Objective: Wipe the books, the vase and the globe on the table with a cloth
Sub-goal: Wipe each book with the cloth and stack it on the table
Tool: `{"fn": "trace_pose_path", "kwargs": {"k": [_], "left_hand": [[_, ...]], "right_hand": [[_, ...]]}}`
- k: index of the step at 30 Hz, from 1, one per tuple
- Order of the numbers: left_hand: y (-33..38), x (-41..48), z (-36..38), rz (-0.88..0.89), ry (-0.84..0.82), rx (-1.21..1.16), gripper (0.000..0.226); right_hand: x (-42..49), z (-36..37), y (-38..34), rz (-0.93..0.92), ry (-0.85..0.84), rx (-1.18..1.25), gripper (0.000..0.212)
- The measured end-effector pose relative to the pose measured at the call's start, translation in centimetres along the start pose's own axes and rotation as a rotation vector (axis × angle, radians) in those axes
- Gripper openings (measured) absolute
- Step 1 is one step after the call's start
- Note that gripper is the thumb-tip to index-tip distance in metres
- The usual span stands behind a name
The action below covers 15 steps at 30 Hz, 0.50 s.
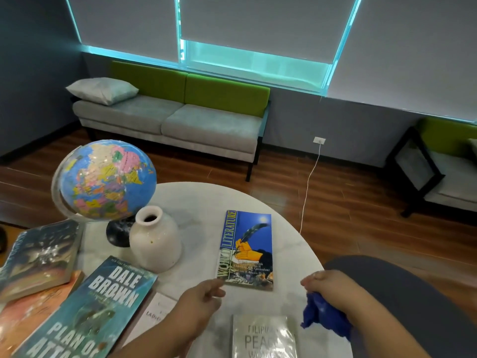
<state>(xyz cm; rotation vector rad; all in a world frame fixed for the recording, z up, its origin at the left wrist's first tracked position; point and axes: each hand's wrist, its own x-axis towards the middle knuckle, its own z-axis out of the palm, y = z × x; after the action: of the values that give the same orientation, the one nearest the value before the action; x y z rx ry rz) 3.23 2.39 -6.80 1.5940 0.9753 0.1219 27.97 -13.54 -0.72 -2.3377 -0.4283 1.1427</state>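
A blue World Literature book [246, 250] lies flat in the middle of the round white table [196, 202]. My left hand [200, 303] hovers just short of its near left corner, fingers loosely curled and holding nothing. My right hand [327, 286] grips a crumpled blue cloth [326, 317] to the right of the book. A white vase [154, 240] stands left of the book, with the globe [104, 180] on its dark base behind it. A grey book [263, 337] lies at the near edge. A teal Dale Brown book [87, 313] lies at the left.
A dark book [38, 257] and an orange one [33, 308] are stacked at the far left. A white booklet [154, 313] pokes out beside the teal book. A grey sofa [167, 120], a chair [436, 171] and a white cable [308, 184] stand beyond the table.
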Motion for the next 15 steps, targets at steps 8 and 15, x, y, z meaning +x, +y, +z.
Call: {"fn": "trace_pose_path", "kwargs": {"k": [8, 15], "left_hand": [[-3.7, -6.4, 2.5, -0.228, -0.262, -0.035, 0.042], [-5.3, -9.7, 3.5, -0.332, -0.388, -0.063, 0.063]], "right_hand": [[-4.7, 4.9, 6.5, 0.069, -0.091, -0.336, 0.033], [-7.9, 8.8, 9.1, 0.018, -0.074, -0.067, 0.033]]}}
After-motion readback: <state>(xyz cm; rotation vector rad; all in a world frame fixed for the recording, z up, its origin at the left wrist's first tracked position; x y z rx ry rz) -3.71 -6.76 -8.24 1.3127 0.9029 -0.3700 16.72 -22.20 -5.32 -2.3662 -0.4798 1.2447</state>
